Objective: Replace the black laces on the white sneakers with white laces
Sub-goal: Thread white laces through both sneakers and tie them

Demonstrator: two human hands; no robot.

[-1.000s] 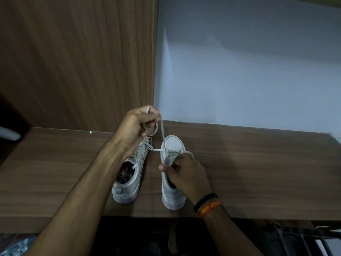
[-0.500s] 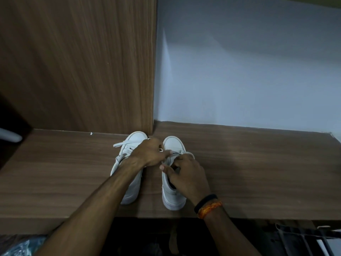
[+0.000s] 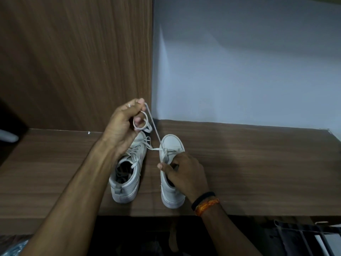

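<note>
Left grip (image 3: 127,122) pinches the taut white lace (image 3: 154,126); right grip (image 3: 184,170) clutches the right sneaker (image 3: 172,145).

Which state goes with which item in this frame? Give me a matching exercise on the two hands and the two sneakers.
Column one:
1. left hand
2. right hand
3. left sneaker
4. right sneaker

Column two:
A. stands on the wooden shelf with white laces through its eyelets, no hand on it
B. raised above the shoes, pulling a white lace taut in its grip
C. being laced, the lace running up from near its toe
D. rests on a shoe, steadying it at the tongue

Pairs: 1-B, 2-D, 3-A, 4-C
</note>
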